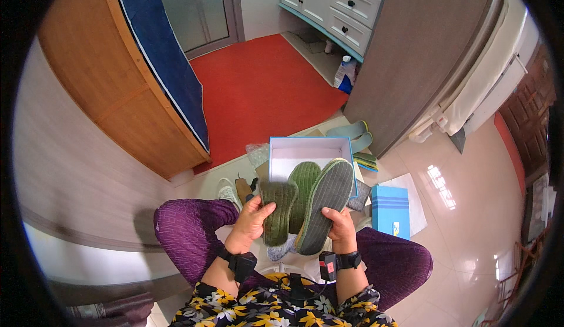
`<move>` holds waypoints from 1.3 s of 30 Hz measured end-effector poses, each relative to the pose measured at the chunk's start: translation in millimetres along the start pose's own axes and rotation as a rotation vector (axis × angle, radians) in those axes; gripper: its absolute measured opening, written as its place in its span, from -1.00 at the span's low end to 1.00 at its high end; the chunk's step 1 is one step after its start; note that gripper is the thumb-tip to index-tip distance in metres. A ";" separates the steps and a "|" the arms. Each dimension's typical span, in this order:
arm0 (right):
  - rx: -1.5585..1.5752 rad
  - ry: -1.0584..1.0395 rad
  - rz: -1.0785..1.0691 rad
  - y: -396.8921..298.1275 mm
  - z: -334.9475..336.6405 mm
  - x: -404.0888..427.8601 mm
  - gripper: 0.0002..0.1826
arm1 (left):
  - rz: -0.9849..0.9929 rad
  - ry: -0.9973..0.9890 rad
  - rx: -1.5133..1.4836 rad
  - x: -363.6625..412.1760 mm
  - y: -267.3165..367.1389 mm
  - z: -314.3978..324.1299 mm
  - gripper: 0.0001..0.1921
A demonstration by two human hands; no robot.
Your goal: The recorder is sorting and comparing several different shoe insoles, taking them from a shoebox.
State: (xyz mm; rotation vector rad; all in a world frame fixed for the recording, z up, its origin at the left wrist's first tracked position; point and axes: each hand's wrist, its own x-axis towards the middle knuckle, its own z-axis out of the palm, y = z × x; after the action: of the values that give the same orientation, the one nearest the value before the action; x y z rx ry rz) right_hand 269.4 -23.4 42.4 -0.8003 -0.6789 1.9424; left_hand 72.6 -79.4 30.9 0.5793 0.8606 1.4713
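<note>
My left hand [254, 220] grips a green ribbed insole [280, 214] by its left edge, thumb on top. The upper end of that insole is blurred. In my right hand [340, 225] is a dark grey insole [327, 203] with a green rim, tilted towards the right. A second green ribbed insole [305, 181] shows between the two; I cannot tell which hand holds it. Just beyond stands an open shoebox [304, 148] with a white inside and blue rim, partly covered by the insoles. A grey-white speckled piece [278, 250] lies below my hands.
A blue box lid [391, 210] bearing writing lies on the tiles at right. Grey-blue insoles [348, 131] and a green-and-yellow stack [366, 161] lie beyond the box. Clear plastic wrap [257, 153] is at its left. A red mat [264, 84] and wooden cabinet [119, 80] stand farther off.
</note>
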 end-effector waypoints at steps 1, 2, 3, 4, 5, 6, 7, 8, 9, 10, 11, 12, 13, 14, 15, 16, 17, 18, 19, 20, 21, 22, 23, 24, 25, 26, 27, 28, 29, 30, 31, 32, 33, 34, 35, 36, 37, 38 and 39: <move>-0.002 -0.001 0.000 0.0 -0.5 0.4 -0.64 | -0.058 -0.007 -0.082 -0.3 0.7 1.9 -0.67; -0.003 0.002 -0.003 -0.2 -0.9 0.8 -0.64 | -0.066 0.009 -0.045 -0.8 3.3 3.9 -0.73; -0.005 0.003 -0.004 0.1 -0.3 0.9 -0.64 | -0.064 0.011 -0.045 -1.0 2.9 2.5 -0.73; -0.006 0.001 -0.003 0.2 0.7 0.9 -0.64 | -0.066 0.012 -0.043 -0.9 1.5 0.2 -0.73; -0.011 0.006 -0.002 0.3 1.8 0.7 -0.64 | -0.068 0.014 -0.041 -1.0 0.9 -1.1 -0.74; -0.017 0.013 -0.001 0.2 1.8 0.9 -0.64 | -0.068 0.013 -0.043 -0.9 0.8 -1.0 -0.74; -0.018 0.013 -0.002 0.8 1.0 1.3 -0.64 | -0.064 0.013 -0.058 -1.0 1.0 -0.5 -0.74; -0.018 0.015 -0.007 1.8 -0.7 1.9 -0.63 | -0.060 0.014 -0.073 -0.9 0.9 -0.4 -0.75; -0.018 0.016 -0.012 2.4 -1.8 2.6 -0.63 | -0.058 0.013 -0.074 -0.8 1.3 -1.5 -0.75; -0.020 0.014 -0.013 2.4 -3.6 3.3 -0.63 | -0.050 0.009 -0.069 -0.8 1.7 -3.5 -0.75; -0.018 0.012 -0.020 2.0 -6.0 4.0 -0.63 | -0.042 0.004 -0.064 -0.6 2.2 -4.5 -0.75; -0.016 0.010 -0.026 1.3 -6.4 4.5 -0.62 | -0.040 0.005 -0.064 -0.6 2.5 -4.2 -0.75; -0.017 0.008 -0.025 0.1 -5.7 4.2 -0.62 | -0.020 0.015 -0.064 -0.6 3.0 -3.2 -0.75; -0.041 0.010 -0.029 -1.9 -4.1 3.0 -0.61 | -0.001 0.024 -0.062 -0.8 3.5 -1.9 -0.75; -0.065 0.014 -0.034 -3.6 -3.4 2.3 -0.60 | 0.000 0.023 -0.064 -0.8 3.8 0.3 -0.75; -0.066 0.014 -0.036 -3.1 -4.6 2.7 -0.60 | 0.007 0.022 -0.049 -1.0 4.3 2.8 -0.75; -0.057 -0.010 -0.034 -1.5 -6.6 3.3 -0.62 | 0.013 0.021 -0.034 -0.7 4.5 4.3 -0.74; -0.048 -0.034 -0.031 -0.6 -6.7 3.5 -0.63 | 0.014 0.020 -0.034 -0.4 4.0 3.8 -0.74; -0.048 -0.034 -0.032 -0.8 -6.1 3.2 -0.63 | 0.014 0.004 -0.008 0.0 2.8 2.6 -0.72; -0.069 -0.039 -0.021 -1.5 -4.4 2.1 -0.62 | 0.014 -0.012 0.019 0.3 1.5 1.8 -0.70; -0.089 -0.044 -0.009 -1.9 -2.5 1.3 -0.62 | 0.015 -0.011 0.019 0.2 0.4 1.9 -0.70; -0.090 -0.046 -0.008 -2.0 -1.0 0.7 -0.62 | 0.008 -0.001 -0.002 0.1 -1.0 2.9 -0.69; -0.111 -0.048 -0.009 -1.9 0.2 0.0 -0.62 | 0.001 0.009 -0.023 -0.1 -2.5 3.3 -0.67; -0.133 -0.051 -0.011 -2.2 1.0 -0.6 -0.62 | 0.002 0.009 -0.023 0.0 -5.0 2.6 -0.67; -0.134 -0.052 -0.011 -1.3 0.5 -0.4 -0.62 | -0.002 0.015 -0.056 0.4 -8.0 1.3 -0.65; -0.130 -0.058 -0.011 0.4 -0.8 0.1 -0.62 | -0.006 0.021 -0.089 0.6 -9.6 0.9 -0.64; -0.126 -0.063 -0.012 1.7 -1.7 0.7 -0.63 | -0.005 0.021 -0.090 0.2 -8.2 2.6 -0.64; -0.127 -0.064 -0.011 1.9 -1.4 0.9 -0.63 | -0.012 -0.008 -0.126 -0.7 -5.3 5.5 -0.63; -0.116 -0.068 -0.003 2.1 -1.1 1.0 -0.63 | -0.020 -0.036 -0.162 -1.2 -3.8 6.9 -0.63; -0.105 -0.073 0.005 2.4 -0.6 1.1 -0.63 | -0.019 -0.036 -0.163 -0.4 -6.6 5.0 -0.63; -0.106 -0.074 0.006 2.8 0.0 1.0 -0.63 | -0.006 -0.013 -0.126 1.0 -11.5 1.5 -0.62; -0.100 -0.070 0.001 2.0 0.8 0.3 -0.63 | 0.006 0.007 -0.089 2.4 -14.0 0.8 -0.61; -0.093 -0.067 -0.001 2.3 1.1 0.2 -0.63 | 0.006 0.007 -0.089 2.3 -12.8 2.6 -0.61; -0.094 -0.067 -0.001 3.1 -0.3 0.4 -0.63 | 0.010 -0.014 -0.095 1.7 -10.3 5.8 -0.60; -0.060 -0.066 0.019 4.3 -2.6 0.9 -0.61 | 0.014 -0.035 -0.100 1.2 -8.7 8.2 -0.60; -0.026 -0.066 0.039 4.8 -2.6 1.3 -0.59 | 0.015 -0.034 -0.100 0.5 -8.4 8.8 -0.60; -0.027 -0.067 0.040 4.7 -1.5 0.5 -0.59 | 0.023 -0.034 -0.064 -0.2 -8.4 9.3 -0.59; -0.020 -0.081 0.052 4.4 0.7 -1.5 -0.57 | 0.031 -0.034 -0.028 -0.7 -8.6 9.3 -0.59; -0.014 -0.094 0.064 3.9 3.3 -3.1 -0.55 | 0.032 -0.035 -0.028 -0.6 -9.0 9.3 -0.59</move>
State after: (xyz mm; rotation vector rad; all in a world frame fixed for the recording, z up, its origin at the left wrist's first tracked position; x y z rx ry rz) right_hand 266.0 -28.3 42.4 -0.7507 -0.7312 2.0454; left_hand 85.4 -78.9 29.4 0.5985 0.8058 1.4953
